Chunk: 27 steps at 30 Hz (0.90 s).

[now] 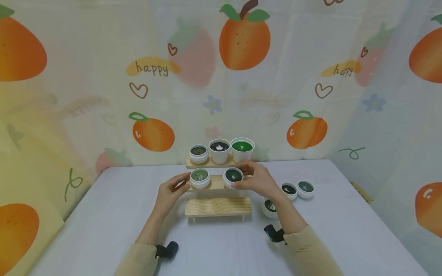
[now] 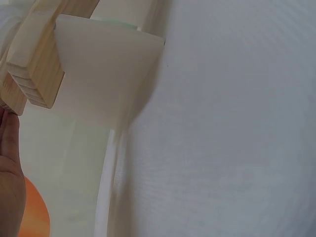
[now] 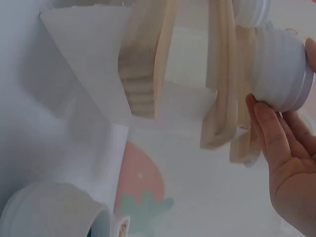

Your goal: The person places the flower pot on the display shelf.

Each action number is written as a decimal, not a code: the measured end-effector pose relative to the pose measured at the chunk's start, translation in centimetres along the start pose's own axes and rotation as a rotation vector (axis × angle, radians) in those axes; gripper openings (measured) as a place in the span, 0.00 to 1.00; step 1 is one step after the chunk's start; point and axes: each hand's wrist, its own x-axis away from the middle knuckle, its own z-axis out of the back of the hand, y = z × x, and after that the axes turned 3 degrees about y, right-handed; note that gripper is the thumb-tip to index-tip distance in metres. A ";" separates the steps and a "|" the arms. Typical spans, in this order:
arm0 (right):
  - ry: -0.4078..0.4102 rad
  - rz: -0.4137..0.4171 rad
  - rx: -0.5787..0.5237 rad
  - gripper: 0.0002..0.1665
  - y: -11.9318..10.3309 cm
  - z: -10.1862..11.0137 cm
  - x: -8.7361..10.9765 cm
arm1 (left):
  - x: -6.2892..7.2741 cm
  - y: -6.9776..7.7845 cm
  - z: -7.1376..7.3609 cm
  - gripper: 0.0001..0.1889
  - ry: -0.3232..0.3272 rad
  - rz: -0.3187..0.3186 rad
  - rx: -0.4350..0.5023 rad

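My right hand (image 1: 259,179) holds a small white jar with dark green contents (image 1: 233,175) at the right end of the middle wooden step. In the right wrist view that white jar (image 3: 280,69) sits between the thumb and the fingers. At the other end of the step, my left hand (image 1: 170,192) rests by a white jar with light green contents (image 1: 200,177), fingers at the board's end. In the left wrist view the left fingers (image 2: 9,140) are only partly visible, against the wooden board (image 2: 12,96); whether they touch the jar is hidden.
The top step (image 1: 193,165) bears a low jar (image 1: 198,153) and two taller white cups, one dark (image 1: 219,150), one bright green (image 1: 242,149). The bottom wooden step (image 1: 217,207) is nearest. Three more jars, including a dark green one (image 1: 305,189), stand on the white tablecloth beyond my right forearm.
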 end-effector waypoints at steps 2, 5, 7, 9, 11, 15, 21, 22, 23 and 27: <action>0.011 -0.007 -0.011 0.35 -0.1 -0.5 -0.2 | 0.0 -0.1 0.0 0.21 -0.001 -0.003 0.003; 0.032 -0.019 -0.020 0.35 -0.4 -1.1 -0.6 | 0.0 -0.2 0.0 0.21 -0.002 -0.006 0.005; 0.045 -0.030 -0.022 0.35 -0.6 -1.4 -0.8 | 0.0 -0.2 0.0 0.21 -0.001 -0.004 0.006; 0.059 -0.038 -0.022 0.34 -0.7 -1.7 -1.0 | 0.0 -0.3 0.0 0.21 0.000 0.001 0.005; 0.064 -0.036 -0.017 0.34 -0.7 -1.9 -1.1 | 0.0 -0.3 0.0 0.21 0.005 0.006 0.005; 0.067 -0.038 -0.015 0.34 -0.8 -2.4 -1.3 | -0.1 -0.3 0.0 0.21 0.007 0.010 0.001; 0.065 -0.035 -0.048 0.33 -1.0 -2.9 -1.3 | 0.0 0.0 0.1 0.21 0.004 0.015 0.001; 0.066 -0.033 -0.052 0.33 -1.0 -3.0 -1.3 | 0.0 0.0 0.1 0.21 0.003 0.014 0.000; 0.064 -0.030 -0.054 0.33 -1.1 -3.0 -1.3 | 0.0 0.0 0.1 0.21 0.003 0.015 0.001; 0.067 -0.031 -0.049 0.32 -1.0 -3.2 -1.3 | 0.0 0.0 0.0 0.21 0.000 0.013 0.004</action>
